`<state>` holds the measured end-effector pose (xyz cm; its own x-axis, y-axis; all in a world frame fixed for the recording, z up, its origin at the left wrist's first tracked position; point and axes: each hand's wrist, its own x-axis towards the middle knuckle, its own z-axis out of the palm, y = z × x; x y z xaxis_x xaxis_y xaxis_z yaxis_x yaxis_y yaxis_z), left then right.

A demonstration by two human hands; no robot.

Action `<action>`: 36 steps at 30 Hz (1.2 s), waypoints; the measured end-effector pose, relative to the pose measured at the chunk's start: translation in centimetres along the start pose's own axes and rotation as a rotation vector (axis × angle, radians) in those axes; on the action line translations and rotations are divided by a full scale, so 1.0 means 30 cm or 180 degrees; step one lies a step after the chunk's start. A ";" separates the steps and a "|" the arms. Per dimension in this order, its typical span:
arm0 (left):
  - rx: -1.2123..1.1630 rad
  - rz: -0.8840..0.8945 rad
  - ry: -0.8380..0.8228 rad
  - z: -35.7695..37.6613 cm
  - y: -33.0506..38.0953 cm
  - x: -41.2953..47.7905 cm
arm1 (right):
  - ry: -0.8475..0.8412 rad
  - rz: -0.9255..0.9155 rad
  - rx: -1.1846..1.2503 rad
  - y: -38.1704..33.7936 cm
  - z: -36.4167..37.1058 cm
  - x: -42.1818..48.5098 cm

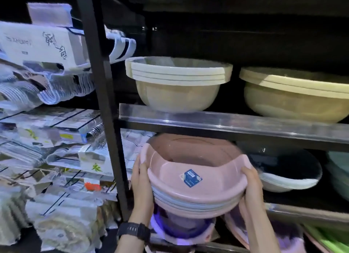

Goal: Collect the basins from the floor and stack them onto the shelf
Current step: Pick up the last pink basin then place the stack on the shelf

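I hold a stack of several pink and pale blue basins (192, 177) with a blue sticker on the front. My left hand (141, 188) grips its left rim and my right hand (253, 190) grips its right rim. The stack is tilted toward me, at the mouth of the middle shelf level, just under the upper shelf board (226, 122). A black watch sits on my left wrist.
On the upper shelf stand a beige basin stack (177, 82) and a larger yellowish basin (296, 94). A dark and white basin (287, 173) lies right of my stack. Purple basins (181, 228) sit below. A black upright post (105, 101) separates packaged goods on the left.
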<state>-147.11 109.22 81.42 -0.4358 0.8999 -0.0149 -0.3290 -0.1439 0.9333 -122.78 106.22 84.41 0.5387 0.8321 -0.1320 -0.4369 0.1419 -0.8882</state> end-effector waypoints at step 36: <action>0.0751 -0.0468 -0.0388 0.067 -0.203 0.274 | 0.0435 0.0680 -0.0858 0.229 0.081 0.366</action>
<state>-147.00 118.31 76.33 -0.2895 0.9488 -0.1263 -0.1712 0.0785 0.9821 -121.61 117.62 77.94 0.5551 0.7458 -0.3684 -0.3543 -0.1887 -0.9159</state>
